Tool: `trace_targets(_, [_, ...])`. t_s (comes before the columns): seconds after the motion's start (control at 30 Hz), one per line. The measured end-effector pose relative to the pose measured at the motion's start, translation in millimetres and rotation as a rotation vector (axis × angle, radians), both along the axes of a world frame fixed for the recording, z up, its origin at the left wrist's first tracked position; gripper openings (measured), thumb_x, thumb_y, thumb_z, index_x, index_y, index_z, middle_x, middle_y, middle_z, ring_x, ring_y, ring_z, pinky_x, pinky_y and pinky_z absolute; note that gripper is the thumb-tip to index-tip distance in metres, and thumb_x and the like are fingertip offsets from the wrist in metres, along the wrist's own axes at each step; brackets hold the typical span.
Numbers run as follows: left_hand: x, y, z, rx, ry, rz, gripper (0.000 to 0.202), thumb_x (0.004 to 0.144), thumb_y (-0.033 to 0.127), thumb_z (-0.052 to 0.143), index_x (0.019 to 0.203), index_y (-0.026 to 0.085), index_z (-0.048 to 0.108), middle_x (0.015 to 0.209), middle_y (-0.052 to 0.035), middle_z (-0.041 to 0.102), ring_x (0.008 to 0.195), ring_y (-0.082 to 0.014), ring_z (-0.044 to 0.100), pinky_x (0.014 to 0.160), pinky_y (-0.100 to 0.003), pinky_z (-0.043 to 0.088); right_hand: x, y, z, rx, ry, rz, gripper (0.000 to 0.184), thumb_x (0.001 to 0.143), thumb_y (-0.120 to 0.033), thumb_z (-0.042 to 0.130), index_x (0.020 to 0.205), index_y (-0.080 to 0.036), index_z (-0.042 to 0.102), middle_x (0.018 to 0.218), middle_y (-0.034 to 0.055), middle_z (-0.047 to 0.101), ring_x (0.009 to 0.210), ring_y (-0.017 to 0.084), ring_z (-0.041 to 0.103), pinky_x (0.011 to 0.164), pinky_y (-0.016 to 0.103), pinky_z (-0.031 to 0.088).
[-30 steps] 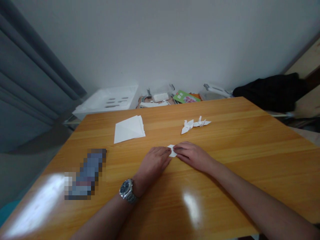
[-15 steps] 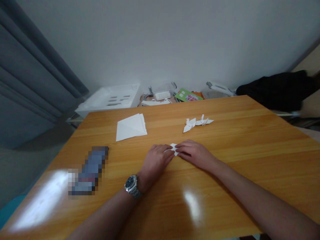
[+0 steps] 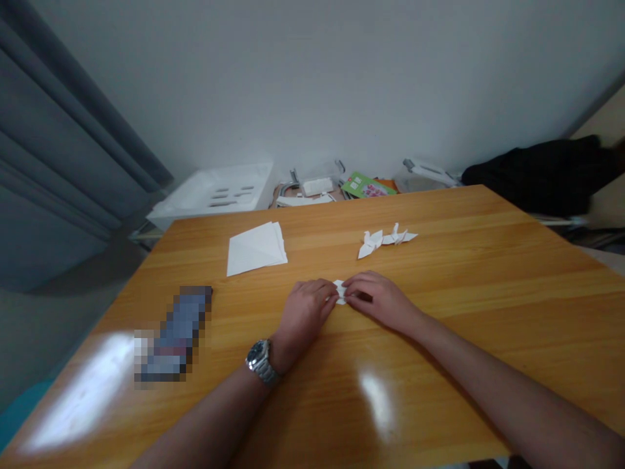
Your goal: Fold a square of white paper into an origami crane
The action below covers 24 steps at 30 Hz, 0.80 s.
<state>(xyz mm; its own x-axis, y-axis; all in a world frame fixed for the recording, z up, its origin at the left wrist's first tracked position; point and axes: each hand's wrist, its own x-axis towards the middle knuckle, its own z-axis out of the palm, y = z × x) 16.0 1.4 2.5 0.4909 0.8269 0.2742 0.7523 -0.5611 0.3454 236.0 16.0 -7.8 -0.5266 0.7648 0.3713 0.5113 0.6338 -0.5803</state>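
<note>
A small piece of folded white paper (image 3: 340, 292) lies on the wooden table (image 3: 439, 273), its ends covered by my fingers. My left hand (image 3: 308, 307), with a metal watch (image 3: 262, 362) on the wrist, is closed on the paper's left end. From the other side, my right hand (image 3: 378, 298) pinches the right end between thumb and fingers. Beyond my right hand stand two folded paper cranes (image 3: 371, 243), close together. Farther left is a stack of white paper sheets (image 3: 256, 249).
A phone (image 3: 178, 333), blurred out, lies on the table's left side. Past the far edge are a white plastic tray (image 3: 209, 189), a green booklet (image 3: 366, 185) and loose parts. Black cloth (image 3: 537, 176) hangs at the right, a grey curtain (image 3: 63, 130) at the left.
My fingertips have shifted slightly on the folded paper, the left ones drawn back a little and the right ones more bent. Everything else has stayed in place.
</note>
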Motion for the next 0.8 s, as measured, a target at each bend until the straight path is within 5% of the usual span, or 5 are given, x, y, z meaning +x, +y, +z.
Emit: trace_targets(0.8, [3,7,-10.0,-0.033,-0.146,-0.019,0.016,0.097,0.023,0.059,0.102,0.019,0.074,0.107,-0.0064,0.071,0.098,-0.0200,0.065,0.091,-0.035,0.052,-15,-1,0.6,-0.127,0.102,-0.171,0.010,0.085,-0.012,0.070,0.080,-0.020,0.070,0.092,0.0054,0.073,0.090,0.022,0.065,0.081,0.035,0.049])
